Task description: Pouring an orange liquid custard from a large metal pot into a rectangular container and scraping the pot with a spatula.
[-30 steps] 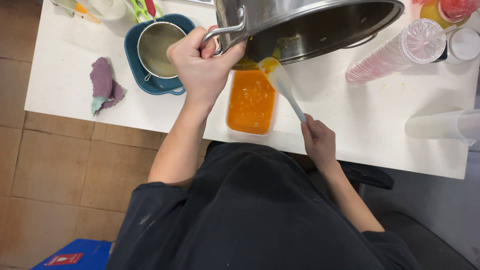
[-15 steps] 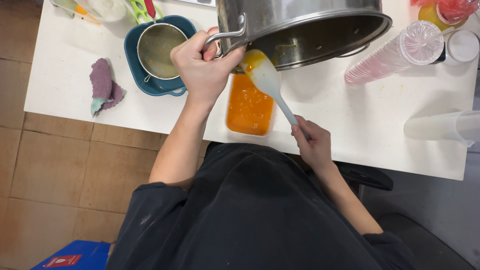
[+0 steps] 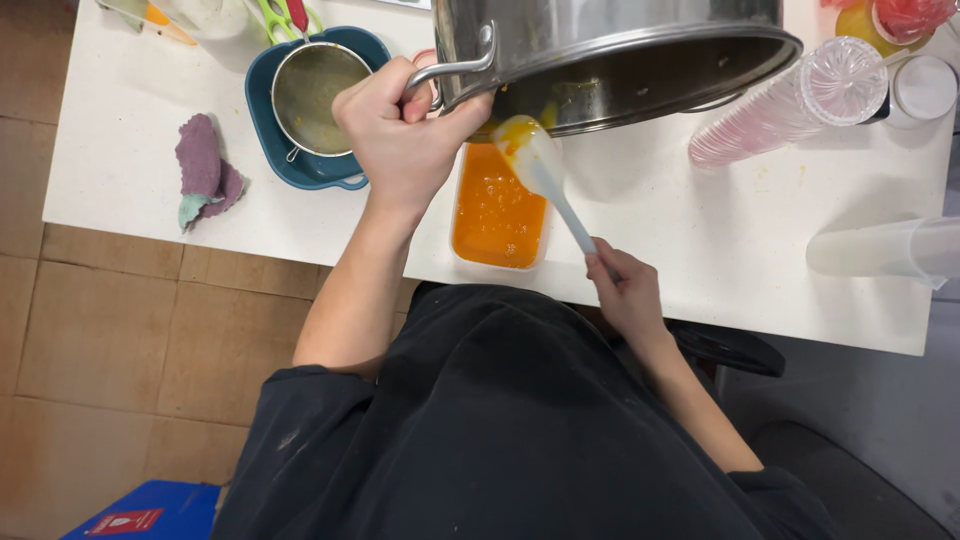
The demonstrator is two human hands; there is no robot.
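My left hand [image 3: 400, 140] is gripping the tilted steel pot's [image 3: 610, 50] handle; my right hand [image 3: 625, 290] is holding the white silicone spatula [image 3: 545, 175], blade pointing up-left over the rectangular orange-filled container [image 3: 497, 210] at the surface's near edge.

left of left hand [image 3: 400, 140]: blue tray [image 3: 262, 120] with strainer [image 3: 310, 85], purple cloth [image 3: 203, 170] beyond, bare counter [image 3: 120, 150] between | between hands: orange-filled container [image 3: 497, 205] under tilted pot [image 3: 610, 55] | right of right hand [image 3: 625, 295]: bare counter, then cup stack [image 3: 780, 115] and lying cup [image 3: 890, 250]
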